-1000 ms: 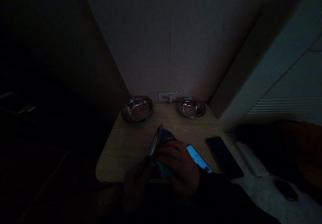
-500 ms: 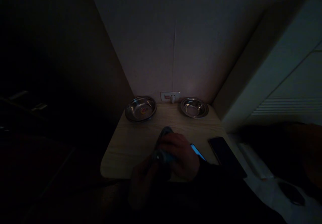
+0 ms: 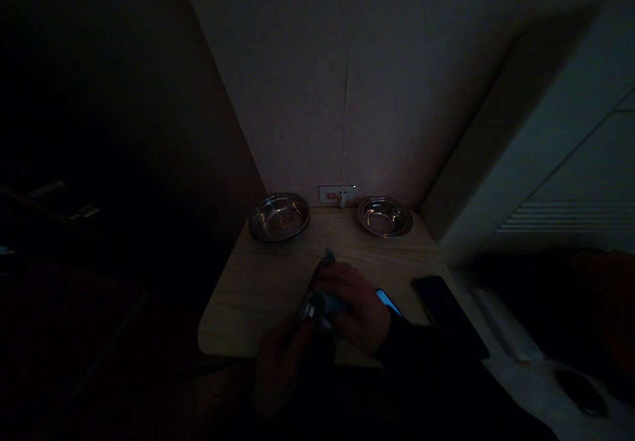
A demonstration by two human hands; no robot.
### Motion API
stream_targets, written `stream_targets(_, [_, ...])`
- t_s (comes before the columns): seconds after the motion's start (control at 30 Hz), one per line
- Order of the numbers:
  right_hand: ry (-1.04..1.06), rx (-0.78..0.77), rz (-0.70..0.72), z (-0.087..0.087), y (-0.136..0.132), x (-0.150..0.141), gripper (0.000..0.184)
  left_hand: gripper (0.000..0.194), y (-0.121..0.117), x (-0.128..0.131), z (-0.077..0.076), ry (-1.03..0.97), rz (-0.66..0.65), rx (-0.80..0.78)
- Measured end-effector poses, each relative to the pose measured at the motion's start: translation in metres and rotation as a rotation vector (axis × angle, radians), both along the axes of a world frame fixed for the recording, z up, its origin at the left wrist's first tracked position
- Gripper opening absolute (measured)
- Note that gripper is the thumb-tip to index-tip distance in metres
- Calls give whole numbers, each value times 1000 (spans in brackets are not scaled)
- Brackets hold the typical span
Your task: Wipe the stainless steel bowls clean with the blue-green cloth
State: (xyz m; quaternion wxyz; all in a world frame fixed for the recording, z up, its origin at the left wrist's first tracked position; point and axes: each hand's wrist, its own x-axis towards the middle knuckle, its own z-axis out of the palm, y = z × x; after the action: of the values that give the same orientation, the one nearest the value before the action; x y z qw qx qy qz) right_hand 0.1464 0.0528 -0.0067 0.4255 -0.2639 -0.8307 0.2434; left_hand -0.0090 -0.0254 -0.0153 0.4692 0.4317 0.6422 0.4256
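The light is very dim. At the table's front edge, my left hand (image 3: pixel 280 355) is closed on a shiny metal dish (image 3: pixel 309 311), seen almost edge-on; its full shape is hidden. My right hand (image 3: pixel 354 305) presses against the dish from the right, fingers curled round a blue-grey cloth (image 3: pixel 333 303). A greyish tip, apparently of the cloth, sticks up beyond the fingers. Behind my hands, a wide steel bowl (image 3: pixel 279 217) with a coloured sticker inside stands at the back left, and a smaller steel bowl (image 3: pixel 385 217) at the back right.
The pale wooden table (image 3: pixel 238 302) meets a wall with a socket and plug (image 3: pixel 341 196). Right of my hands lie a phone with a lit screen (image 3: pixel 388 301) and a larger dark phone or tablet (image 3: pixel 449 312). A white panel (image 3: pixel 536 163) rises at the right.
My right hand and the cloth have shifted slightly over the dish, and more shiny metal shows between my hands. The view has tilted a little; the bowls stay in place.
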Motion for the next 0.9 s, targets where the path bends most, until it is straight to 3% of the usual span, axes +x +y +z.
stream_targets(0.1, [30,-17,-76,2,-2,-3,34,40,3,-1,3,-38,31,38])
stream_targets(0.27, [60,12,52,6,0,-8,30,42,10,-1,5,-58,18,37])
stream_targets(0.33, [110,-163,23,6,14,-4,26,45,10,-2,3,-86,38,45])
stream_targets(0.43, [361,-582,-172,3,38,9,15,48,11,-5,2,-107,75,80])
stream_targets(0.5, [499,-715,-286,0,49,19,22,48,13,-7,3,-130,103,90])
stream_targets(0.7, [691,-799,-452,-10,51,42,34,45,18,-8,-5,-251,178,95])
stream_targets(0.9, [720,-855,-504,-18,38,48,34,38,20,-6,-10,-389,147,79])
